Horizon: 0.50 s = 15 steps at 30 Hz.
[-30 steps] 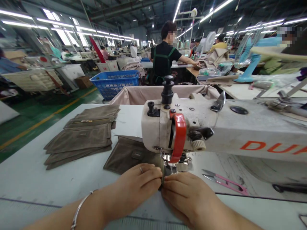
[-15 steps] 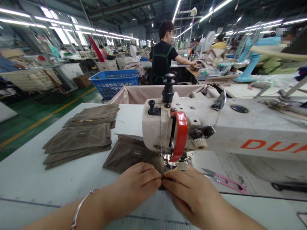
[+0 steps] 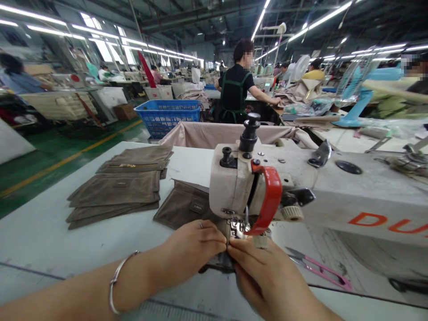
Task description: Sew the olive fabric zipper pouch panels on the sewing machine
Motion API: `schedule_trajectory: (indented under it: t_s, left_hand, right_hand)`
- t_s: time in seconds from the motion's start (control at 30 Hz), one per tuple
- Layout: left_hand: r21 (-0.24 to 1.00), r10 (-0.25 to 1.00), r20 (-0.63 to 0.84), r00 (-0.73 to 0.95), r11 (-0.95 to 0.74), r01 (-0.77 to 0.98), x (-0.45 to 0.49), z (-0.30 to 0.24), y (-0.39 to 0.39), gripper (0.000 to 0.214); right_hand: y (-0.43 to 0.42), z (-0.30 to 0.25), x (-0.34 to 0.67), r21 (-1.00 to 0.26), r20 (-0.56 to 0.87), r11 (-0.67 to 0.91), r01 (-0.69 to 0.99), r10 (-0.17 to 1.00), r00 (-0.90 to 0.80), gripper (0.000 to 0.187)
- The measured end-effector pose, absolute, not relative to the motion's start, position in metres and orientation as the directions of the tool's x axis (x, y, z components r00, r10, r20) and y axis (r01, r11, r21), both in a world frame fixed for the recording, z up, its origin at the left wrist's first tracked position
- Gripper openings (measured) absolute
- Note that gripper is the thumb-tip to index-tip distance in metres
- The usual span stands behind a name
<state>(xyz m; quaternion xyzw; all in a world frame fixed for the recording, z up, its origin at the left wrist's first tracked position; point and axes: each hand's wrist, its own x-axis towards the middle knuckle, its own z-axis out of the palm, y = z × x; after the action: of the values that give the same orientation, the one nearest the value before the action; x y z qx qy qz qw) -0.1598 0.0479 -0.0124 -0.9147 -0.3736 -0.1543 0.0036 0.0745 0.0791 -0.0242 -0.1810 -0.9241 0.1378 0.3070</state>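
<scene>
Basket (image 3: 167, 117): standing at eleven o'clock, contents unclear.
Pouch (image 3: 182, 205): lying toward ten-thirty from the grip.
Left hand (image 3: 189, 249), right hand (image 3: 269, 269): closed, pinching its edge.

To the left of your left hand (image 3: 192, 245) you have open tabletop (image 3: 83, 245), but the stacked brown pouches (image 3: 115, 189) limit reaching farther forward. Between that stack and the brown pouch (image 3: 180, 203) at your sewing machine (image 3: 227, 183), your gap is tight. Straight ahead of your fingertips, the presser foot (image 3: 236, 229) blocks passage. The red curved guard (image 3: 271, 196) overhangs your right hand (image 3: 267, 272), and pink-handled thread snips (image 3: 329, 272) lie to its right.
</scene>
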Motion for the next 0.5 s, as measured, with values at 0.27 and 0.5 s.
schedule_trajectory:
  t_s: [0.27,0.5]
  left_hand:
    - [0.16,0.689,0.281,0.668,-0.72,0.675,-0.164,-0.014,0.074,0.023]
    - [0.172,0.786,0.245,0.568,-0.612,0.772,-0.165,-0.01,0.084,0.021]
  right_hand:
    - [0.081,-0.03,0.07,-0.372,0.417,0.833,0.409,0.544,-0.728,0.037]
    - [0.08,-0.031,0.071,-0.353,0.424,0.833,0.425,0.548,-0.722,0.035]
